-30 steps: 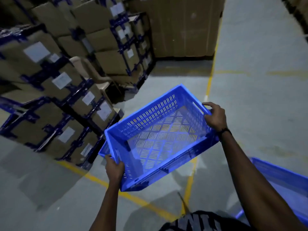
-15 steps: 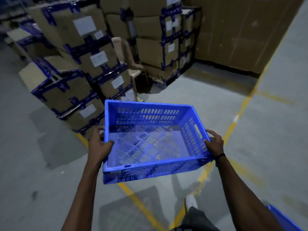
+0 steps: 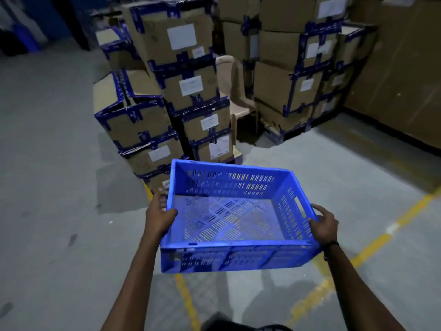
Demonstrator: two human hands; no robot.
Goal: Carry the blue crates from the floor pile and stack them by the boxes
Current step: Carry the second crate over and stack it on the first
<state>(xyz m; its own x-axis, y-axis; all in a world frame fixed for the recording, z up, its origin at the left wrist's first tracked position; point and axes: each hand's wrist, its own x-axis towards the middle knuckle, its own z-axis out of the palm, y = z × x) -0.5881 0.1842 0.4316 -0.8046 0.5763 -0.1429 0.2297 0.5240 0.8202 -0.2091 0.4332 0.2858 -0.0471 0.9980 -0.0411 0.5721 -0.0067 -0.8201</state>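
I hold an empty blue slotted crate (image 3: 235,255) level in front of me, above the concrete floor. My left hand (image 3: 159,216) grips its left rim, thumb over the edge. My right hand (image 3: 324,223) clasps the right end by the handle slot. Stacked cardboard boxes (image 3: 181,68) with blue tape and white labels rise just beyond the crate's far wall. The floor pile of crates is out of view.
A beige plastic chair (image 3: 235,91) stands wedged between the two box stacks. More taped boxes (image 3: 291,87) sit to the right, and a tall cardboard wall (image 3: 403,75) beyond. Yellow floor lines (image 3: 372,244) cross the grey concrete under the crate.
The crate has gone from tilted to level and moved closer to the box stacks. The view has swung left, so the other blue crate at lower right has dropped out of sight.
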